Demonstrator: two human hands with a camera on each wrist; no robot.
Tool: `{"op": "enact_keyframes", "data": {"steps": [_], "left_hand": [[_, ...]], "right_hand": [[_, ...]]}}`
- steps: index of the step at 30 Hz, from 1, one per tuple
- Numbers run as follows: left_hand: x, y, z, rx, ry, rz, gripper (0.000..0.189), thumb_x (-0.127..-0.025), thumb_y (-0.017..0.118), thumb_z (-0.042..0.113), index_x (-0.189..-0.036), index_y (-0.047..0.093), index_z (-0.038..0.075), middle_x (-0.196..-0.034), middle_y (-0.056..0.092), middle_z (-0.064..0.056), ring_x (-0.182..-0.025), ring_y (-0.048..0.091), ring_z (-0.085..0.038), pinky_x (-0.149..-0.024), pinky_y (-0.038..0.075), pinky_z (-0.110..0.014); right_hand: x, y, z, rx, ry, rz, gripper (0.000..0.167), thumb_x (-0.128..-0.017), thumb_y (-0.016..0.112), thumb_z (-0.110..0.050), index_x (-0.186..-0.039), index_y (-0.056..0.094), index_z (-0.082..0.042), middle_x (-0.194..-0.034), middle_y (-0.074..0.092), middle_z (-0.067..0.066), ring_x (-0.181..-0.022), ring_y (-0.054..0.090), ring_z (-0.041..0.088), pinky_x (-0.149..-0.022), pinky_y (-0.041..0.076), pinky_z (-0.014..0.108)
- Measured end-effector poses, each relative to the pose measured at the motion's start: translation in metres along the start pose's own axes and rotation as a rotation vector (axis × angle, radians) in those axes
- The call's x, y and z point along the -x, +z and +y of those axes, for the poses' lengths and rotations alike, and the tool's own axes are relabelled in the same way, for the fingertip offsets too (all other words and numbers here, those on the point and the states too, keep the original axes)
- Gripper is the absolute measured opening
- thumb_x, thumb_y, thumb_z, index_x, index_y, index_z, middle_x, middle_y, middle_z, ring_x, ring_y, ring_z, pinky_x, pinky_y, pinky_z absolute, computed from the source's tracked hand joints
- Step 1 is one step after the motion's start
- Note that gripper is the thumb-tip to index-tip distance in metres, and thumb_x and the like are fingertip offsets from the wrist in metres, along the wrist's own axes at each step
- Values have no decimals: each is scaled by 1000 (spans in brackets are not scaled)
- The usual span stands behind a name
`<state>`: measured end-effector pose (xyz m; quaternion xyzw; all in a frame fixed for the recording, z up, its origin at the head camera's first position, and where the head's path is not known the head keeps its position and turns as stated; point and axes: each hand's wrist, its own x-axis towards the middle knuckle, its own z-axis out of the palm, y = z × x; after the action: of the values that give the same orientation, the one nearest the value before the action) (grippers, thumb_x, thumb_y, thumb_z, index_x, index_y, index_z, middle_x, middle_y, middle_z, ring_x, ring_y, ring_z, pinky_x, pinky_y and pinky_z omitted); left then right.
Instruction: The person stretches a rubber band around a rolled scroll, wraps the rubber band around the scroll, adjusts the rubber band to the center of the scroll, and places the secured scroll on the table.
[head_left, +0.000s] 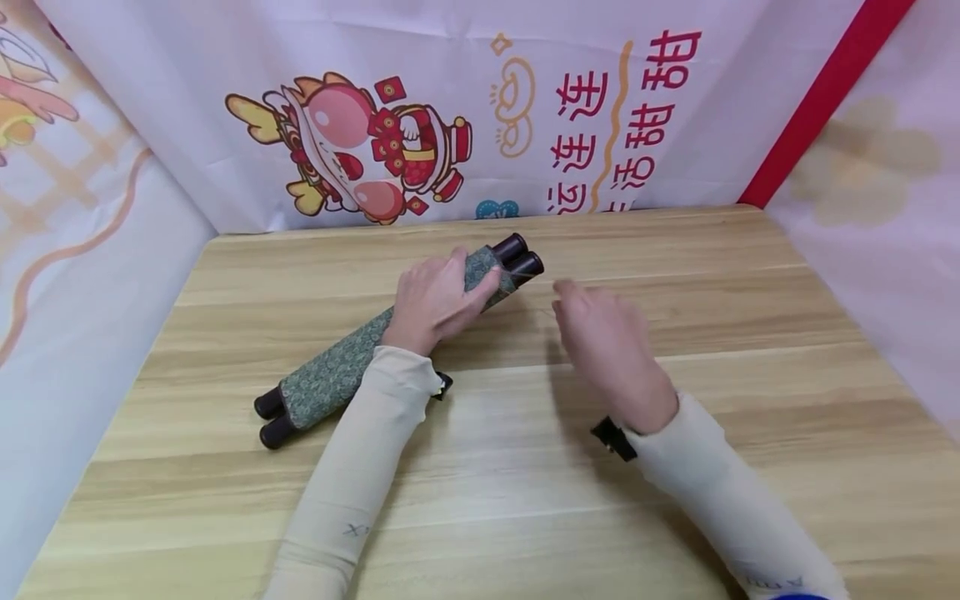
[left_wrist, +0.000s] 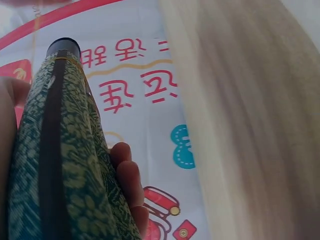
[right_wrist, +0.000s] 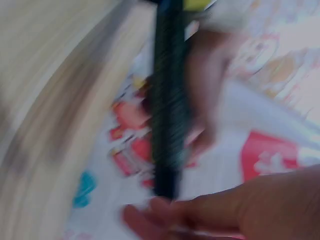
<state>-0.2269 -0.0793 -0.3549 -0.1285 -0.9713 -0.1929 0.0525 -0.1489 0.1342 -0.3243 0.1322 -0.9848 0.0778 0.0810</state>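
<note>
A rolled scroll [head_left: 337, 367] in green patterned fabric, with two dark rollers showing at each end, slants over the wooden table. My left hand [head_left: 435, 300] grips it near its far right end. In the left wrist view, fingertips [left_wrist: 131, 182] curl round the scroll [left_wrist: 75, 165], which has a dark band along it. A thin cord [left_wrist: 34, 50] loops near the roller end and runs up toward the other hand. Off the scroll's right end, my right hand [head_left: 611, 346] pinches this cord between curled fingers. Blur softens the right hand [right_wrist: 200, 210] in its wrist view.
The wooden table [head_left: 525, 500] ends at a white cloth backdrop [head_left: 465, 50] with a cartoon figure and red lettering. More printed cloth [head_left: 892, 275] stands along the right side, and a similar panel [head_left: 75, 208] along the left.
</note>
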Motion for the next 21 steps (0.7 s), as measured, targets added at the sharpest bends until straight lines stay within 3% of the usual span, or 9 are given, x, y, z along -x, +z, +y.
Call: {"op": "enact_keyframes", "data": {"steps": [3, 7, 11, 15, 18, 21], "left_hand": [[2, -2, 0, 24, -6, -6, 73, -100, 34, 66, -140, 60, 10, -118, 74, -15, -107, 70, -36, -91, 54, -54], [3, -3, 4, 59, 17, -31, 63, -97, 35, 60, -126, 64, 12, -108, 73, -12, -97, 67, -32, -85, 53, -53], [4, -4, 7, 103, 47, -86, 53, -94, 38, 55, -113, 66, 14, -96, 68, -8, -86, 61, -28, -78, 50, -46], [4, -5, 13, 159, 87, -178, 41, -95, 40, 51, -99, 65, 19, -88, 64, -5, -82, 59, -25, -74, 46, -41], [5, -6, 19, 197, 133, -230, 36, -96, 41, 49, -93, 64, 21, -85, 62, -3, -82, 59, -23, -74, 45, -39], [6, -7, 23, 216, 174, -243, 35, -97, 41, 47, -87, 61, 20, -82, 58, -2, -80, 58, -22, -75, 45, -39]], "right_hand": [[-16, 8, 14, -52, 68, 57, 70, -94, 81, -38, -152, 52, -12, -75, 71, 4, -57, 55, 19, -47, 39, 30], [-32, 18, 28, -113, 39, 74, 105, -76, 94, -50, -161, 38, -23, -94, 76, -1, -67, 62, 20, -51, 42, 31], [-40, 23, 40, -165, -50, 61, 110, -72, 97, -46, -162, 36, -30, -112, 75, 3, -82, 67, 25, -56, 49, 36], [-42, 26, 51, -279, -148, 5, 111, -72, 99, -39, -162, 36, -35, -128, 72, 9, -109, 71, 31, -80, 60, 51], [-42, 26, 56, -384, -199, -51, 111, -71, 100, -37, -161, 34, -42, -139, 67, 12, -125, 66, 34, -100, 54, 61], [-42, 25, 60, -467, -237, -87, 110, -72, 100, -34, -159, 35, -47, -144, 64, 10, -130, 63, 33, -108, 48, 65]]}}
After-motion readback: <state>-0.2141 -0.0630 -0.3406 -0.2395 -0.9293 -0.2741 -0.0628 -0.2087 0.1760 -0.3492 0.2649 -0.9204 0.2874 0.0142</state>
